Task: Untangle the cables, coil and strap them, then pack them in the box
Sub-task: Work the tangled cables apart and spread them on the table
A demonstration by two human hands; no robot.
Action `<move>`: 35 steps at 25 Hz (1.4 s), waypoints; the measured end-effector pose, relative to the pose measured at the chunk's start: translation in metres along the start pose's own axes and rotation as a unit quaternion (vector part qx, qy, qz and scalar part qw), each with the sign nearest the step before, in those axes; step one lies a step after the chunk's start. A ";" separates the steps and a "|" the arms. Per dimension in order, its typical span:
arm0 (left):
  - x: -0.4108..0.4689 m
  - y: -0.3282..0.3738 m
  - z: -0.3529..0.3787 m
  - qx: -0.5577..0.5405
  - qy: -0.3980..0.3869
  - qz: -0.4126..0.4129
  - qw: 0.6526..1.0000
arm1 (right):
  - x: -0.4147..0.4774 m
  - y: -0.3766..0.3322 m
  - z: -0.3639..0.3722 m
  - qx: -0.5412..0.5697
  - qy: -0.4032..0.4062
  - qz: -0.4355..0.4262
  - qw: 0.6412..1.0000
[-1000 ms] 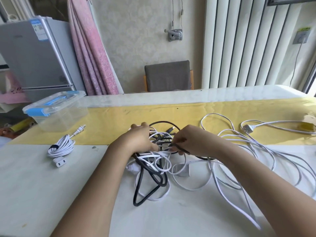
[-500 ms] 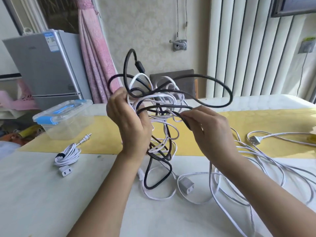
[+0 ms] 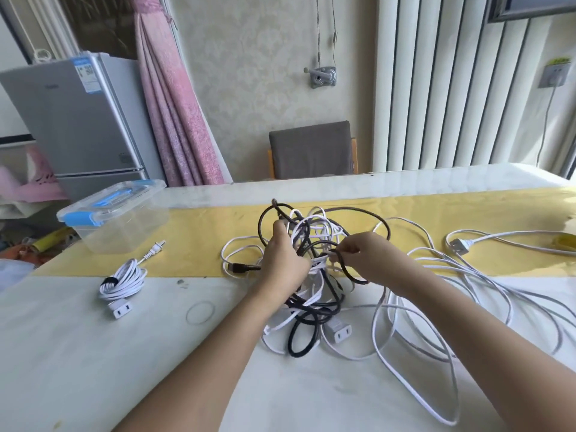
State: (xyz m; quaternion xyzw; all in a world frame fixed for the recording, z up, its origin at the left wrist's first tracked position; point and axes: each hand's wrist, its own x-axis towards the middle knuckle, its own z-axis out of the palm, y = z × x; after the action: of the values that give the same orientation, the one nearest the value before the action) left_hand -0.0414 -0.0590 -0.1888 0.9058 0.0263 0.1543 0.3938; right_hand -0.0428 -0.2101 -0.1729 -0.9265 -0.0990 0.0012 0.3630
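Centrally, the tangle [image 3: 307, 254] of round black and flat white cords sits bunched between both hands; the left hand [image 3: 285, 260] is closed around its middle; the right hand [image 3: 367, 255] pinches a black cable [image 3: 346, 269]; far left of the left hand lie a strapped white coil [image 3: 123, 280] and a lidded clear plastic box [image 3: 115, 213], contents indiscernible.

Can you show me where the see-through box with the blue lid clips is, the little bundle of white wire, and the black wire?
Clear plastic box with blue latches [image 3: 124, 226]: head view, front wall.
Coiled, strapped white cable [image 3: 123, 279]: head view, middle of coil.
Tangled black cable [image 3: 304, 338]: head view, lower loop on table.
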 end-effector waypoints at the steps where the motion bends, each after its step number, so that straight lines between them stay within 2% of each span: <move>1: -0.003 0.004 0.000 -0.056 0.056 0.033 0.996 | -0.001 -0.002 -0.002 0.038 0.019 -0.013 0.999; 3: -0.013 0.016 -0.003 -0.167 0.170 0.114 0.965 | -0.003 -0.006 -0.007 0.099 0.072 -0.042 0.992; 5: -0.017 0.024 -0.006 -0.230 0.187 0.169 0.940 | -0.004 -0.008 -0.012 0.149 0.108 -0.063 0.981; 7: -0.014 0.025 -0.014 -0.298 0.092 0.143 0.939 | -0.006 -0.007 -0.016 0.165 0.132 -0.072 0.975; 10: 0.003 0.015 -0.029 -0.413 -0.074 -0.028 0.907 | -0.006 -0.002 -0.025 0.187 0.166 -0.077 0.965; 12: 0.007 0.007 -0.034 -0.360 -0.151 -0.093 0.916 | -0.004 -0.001 -0.029 0.196 0.160 -0.093 0.963; 14: 0.003 0.004 -0.033 -0.331 -0.219 -0.106 0.912 | -0.006 -0.005 -0.032 0.212 0.145 -0.108 0.960; 15: 0.002 0.005 -0.032 -0.367 -0.250 -0.111 0.889 | -0.008 -0.007 -0.034 0.224 0.138 -0.115 0.958; 18: -0.001 0.010 -0.036 -0.545 -0.353 -0.085 0.756 | -0.018 -0.015 -0.047 0.278 0.095 -0.140 0.946; 19: -0.003 0.011 -0.037 -0.553 -0.372 -0.050 0.744 | -0.021 -0.016 -0.050 0.296 0.077 -0.150 0.940; 20: -0.006 0.013 -0.036 -0.527 -0.379 -0.014 0.761 | -0.023 -0.018 -0.052 0.307 0.059 -0.156 0.937; 21: -0.009 0.014 -0.033 -0.473 -0.362 0.019 0.803 | -0.024 -0.019 -0.052 0.311 0.042 -0.158 0.936; 23: -0.013 0.016 -0.025 -0.368 -0.276 0.063 0.886 | -0.023 -0.019 -0.052 0.301 0.032 -0.156 0.940; 24: -0.015 0.019 -0.024 -0.339 -0.235 0.076 0.908 | -0.022 -0.017 -0.052 0.291 0.042 -0.152 0.944; 28: -0.016 0.025 -0.027 -0.238 -0.188 0.124 0.945 | -0.019 -0.011 -0.057 0.293 0.098 -0.142 0.940; 30: -0.014 0.025 -0.029 -0.217 -0.177 0.134 0.950 | -0.018 -0.011 -0.055 0.316 0.106 -0.129 0.934; 33: -0.013 0.023 -0.030 -0.234 -0.181 0.112 0.949 | -0.022 -0.015 -0.055 0.338 0.072 -0.136 0.928; 35: -0.010 0.020 -0.034 -0.240 -0.212 0.099 0.942 | -0.024 -0.017 -0.054 0.304 0.041 -0.158 0.938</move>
State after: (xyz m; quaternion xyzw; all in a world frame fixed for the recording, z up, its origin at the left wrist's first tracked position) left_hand -0.0630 -0.0501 -0.1554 0.7941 -0.1859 -0.0014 0.5787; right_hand -0.0651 -0.2389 -0.1237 -0.7433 -0.2242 -0.0643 0.6270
